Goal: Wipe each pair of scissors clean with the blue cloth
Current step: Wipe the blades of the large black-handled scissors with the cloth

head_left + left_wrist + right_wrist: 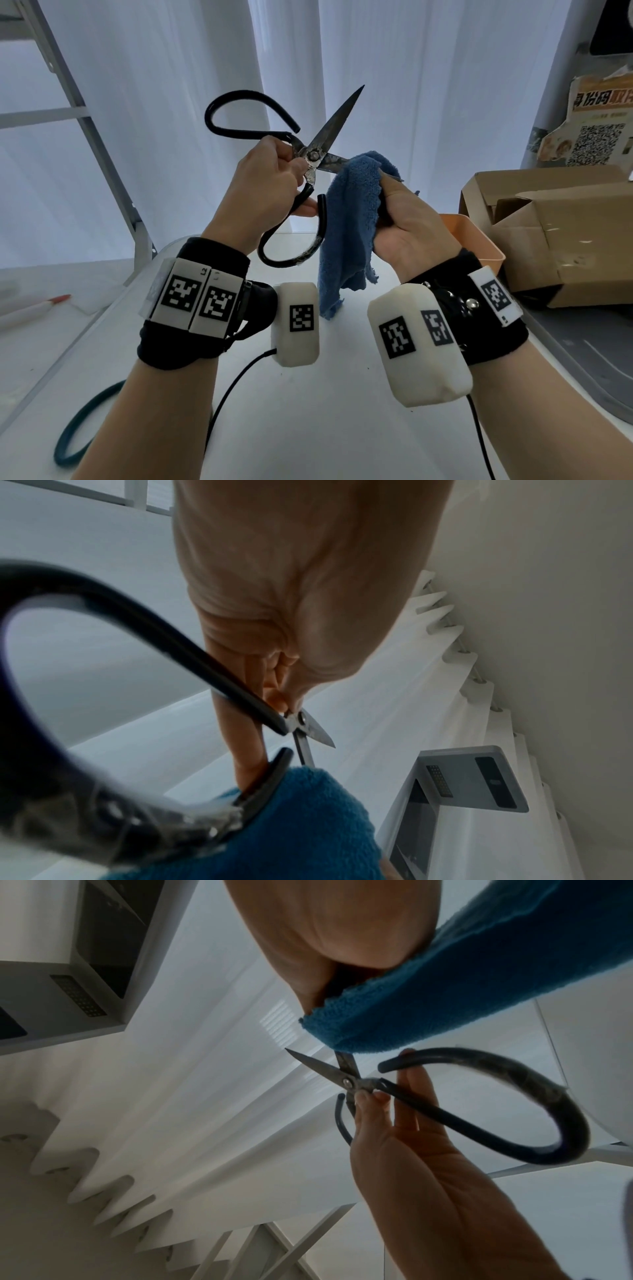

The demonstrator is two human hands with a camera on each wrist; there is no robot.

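Scissors [313,156] with black looped handles and dull, stained blades are held up in the air between both hands, above a pale table [308,428], and their blades are splayed wide apart. The left hand [263,178] grips them at the pivot: thumb and forefinger pinch the shank just below the rivet, and the other fingers curl round the lower handle loop. The right hand [407,222] pinches the blue cloth [352,212] round the lower blade, thumb on top, with most of the cloth hanging loose beneath.

Risk, as judged from this pose, lies mainly with the bare upper blade. Its tip is uncovered and free, so a squeeze on the handles or a slip of the left fingers could swing it shut towards the right thumb. The cloth looks thin where it is folded over the edge (only the blade's tip pokes out past the thumb), and a hard stroke along the edge could cut through to the skin. The dangling cloth could also snag in the pivot.

The pair's long axis runs from the loops at lower left to the blades at upper right in the head view. The free blade points up and to the right, away from the person; the wrapped one points right and slightly down. An orange tray [479,240] and an open cardboard box [565,222] sit on the right.
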